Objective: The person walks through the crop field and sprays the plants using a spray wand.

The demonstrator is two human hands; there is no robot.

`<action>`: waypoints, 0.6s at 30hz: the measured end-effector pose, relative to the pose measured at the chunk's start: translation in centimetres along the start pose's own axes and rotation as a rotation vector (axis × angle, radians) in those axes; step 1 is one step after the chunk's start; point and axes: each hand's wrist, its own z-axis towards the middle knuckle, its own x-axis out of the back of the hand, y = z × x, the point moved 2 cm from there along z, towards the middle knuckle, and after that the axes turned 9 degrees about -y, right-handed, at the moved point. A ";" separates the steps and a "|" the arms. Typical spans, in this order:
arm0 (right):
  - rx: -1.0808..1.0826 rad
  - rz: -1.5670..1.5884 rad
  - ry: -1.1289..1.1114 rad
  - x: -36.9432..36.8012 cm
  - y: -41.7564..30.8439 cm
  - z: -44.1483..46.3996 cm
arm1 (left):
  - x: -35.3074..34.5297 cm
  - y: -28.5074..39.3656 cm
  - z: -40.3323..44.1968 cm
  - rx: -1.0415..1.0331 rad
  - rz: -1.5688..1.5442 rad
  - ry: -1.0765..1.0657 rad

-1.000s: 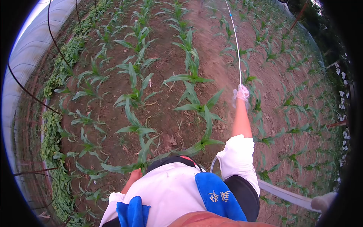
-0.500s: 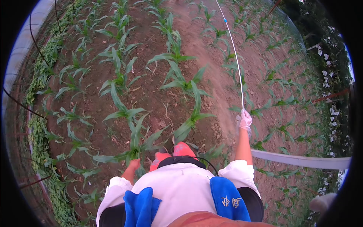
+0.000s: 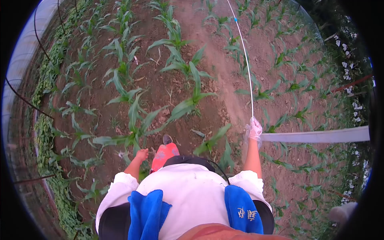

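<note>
Well, right hand (image 3: 255, 129) (thinly gloved) around a slim white rod (image 3: 249, 72).

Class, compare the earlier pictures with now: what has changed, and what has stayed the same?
The right hand has drawn back towards the body; the white strip now sits higher in view. The hand still grips the white rod; the blue towel stays over the shoulders.

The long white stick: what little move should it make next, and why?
Maybe the gloved right hand could swing the white stick slightly rightward, because that hand grips it and leafy plants stand on that side.
</note>
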 end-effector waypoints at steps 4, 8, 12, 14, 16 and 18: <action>-0.067 0.053 0.006 5.6 0.2 -3.7 | -4.6 -4.7 -3.0 0.029 0.040 -0.006; 0.036 0.004 -0.054 11.4 2.8 -6.1 | -7.1 -10.8 -5.9 0.052 0.042 -0.014; -0.082 0.065 -0.025 15.1 2.0 -10.5 | -4.8 -21.5 -3.4 -0.078 0.245 -0.075; -0.038 0.026 -0.004 16.1 0.8 -12.5 | -5.3 -21.9 -6.3 0.022 0.140 -0.028; 0.001 -0.022 0.014 18.0 0.9 -14.4 | -6.5 -20.8 -9.9 0.124 -0.005 0.005; -0.036 -0.042 0.045 20.0 1.6 -15.8 | -6.6 -22.0 -10.0 0.042 0.064 -0.045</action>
